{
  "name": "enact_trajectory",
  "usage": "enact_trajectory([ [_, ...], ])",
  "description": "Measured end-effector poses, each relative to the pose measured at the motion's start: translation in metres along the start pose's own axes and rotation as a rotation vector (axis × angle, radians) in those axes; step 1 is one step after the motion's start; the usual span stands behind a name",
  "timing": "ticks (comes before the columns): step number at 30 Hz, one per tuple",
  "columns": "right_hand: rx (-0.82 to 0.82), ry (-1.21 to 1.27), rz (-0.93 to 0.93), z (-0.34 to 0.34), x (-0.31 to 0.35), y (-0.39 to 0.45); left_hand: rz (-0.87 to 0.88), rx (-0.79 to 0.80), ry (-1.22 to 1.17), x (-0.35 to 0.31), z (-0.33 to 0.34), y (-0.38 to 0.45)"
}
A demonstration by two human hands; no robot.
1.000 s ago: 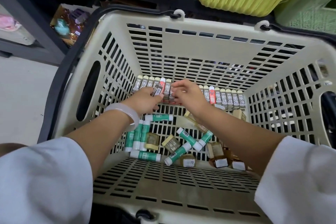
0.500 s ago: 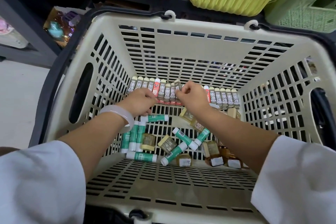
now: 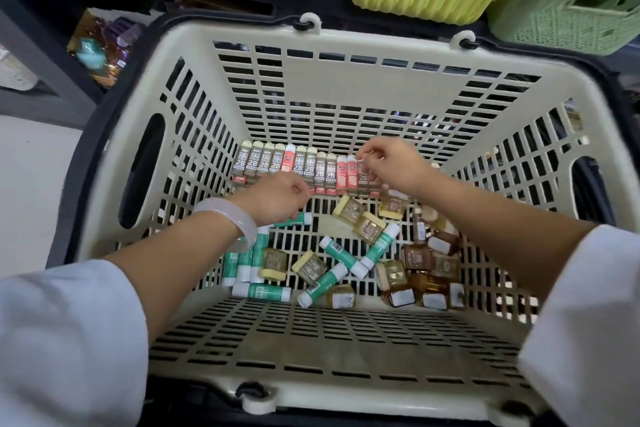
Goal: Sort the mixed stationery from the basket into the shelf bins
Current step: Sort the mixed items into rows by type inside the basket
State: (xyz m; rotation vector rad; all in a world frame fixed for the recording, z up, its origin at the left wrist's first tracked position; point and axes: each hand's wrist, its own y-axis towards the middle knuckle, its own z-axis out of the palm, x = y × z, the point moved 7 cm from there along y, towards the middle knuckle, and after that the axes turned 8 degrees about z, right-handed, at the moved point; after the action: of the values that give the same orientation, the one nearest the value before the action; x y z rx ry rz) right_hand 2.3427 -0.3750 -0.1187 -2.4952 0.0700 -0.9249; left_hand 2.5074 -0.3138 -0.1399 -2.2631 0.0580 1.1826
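row of 2B lead cases (image 3: 298, 168) now fuller, tidier | right hand (image 3: 393, 165) pinches one at row end | left hand (image 3: 277, 199) curled, grip unclear | basket (image 3: 346, 38) unsorted

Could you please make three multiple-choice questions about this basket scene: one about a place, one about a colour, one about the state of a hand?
1. Where does the row of 2B lead cases lie in the basket?
A. along the far wall
B. along the near wall
C. outside it

2. What colour are the glue sticks?
A. blue and black
B. green and white
C. all red

3. What is the right hand doing?
A. lying flat on the floor
B. gripping the basket's handle
C. fingers curled at the row's right end

Answers:
1 A, the cases line the floor against the far slatted wall.
2 B, green bodies with white caps.
3 C, its fingertips meet the cases there, though the grip itself is unclear.
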Motion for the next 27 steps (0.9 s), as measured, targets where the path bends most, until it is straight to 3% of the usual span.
enact_trajectory([
  [2, 0.014, -0.292, -0.076, -0.022, -0.008, -0.005, 0.061, 0.047, 0.103, -0.015, 0.008, 0.000],
  [6, 0.245, -0.874, -0.062, -0.023, -0.047, -0.019, 0.174, 0.076, 0.268, -0.040, 0.023, 0.005],
  [14, 0.107, -1.301, -0.122, 0.008, -0.078, -0.033, 0.211, 0.239, 0.366, -0.023, 0.050, 0.006],
  [21, 0.200, -1.419, -0.312, 0.022, -0.079, -0.044, 0.195, 0.207, 0.423, -0.014, 0.037, 0.011],
  [27, 0.277, -1.062, -0.187, 0.005, -0.074, -0.040, 0.220, 0.199, 0.413, -0.016, 0.037, 0.013],
])
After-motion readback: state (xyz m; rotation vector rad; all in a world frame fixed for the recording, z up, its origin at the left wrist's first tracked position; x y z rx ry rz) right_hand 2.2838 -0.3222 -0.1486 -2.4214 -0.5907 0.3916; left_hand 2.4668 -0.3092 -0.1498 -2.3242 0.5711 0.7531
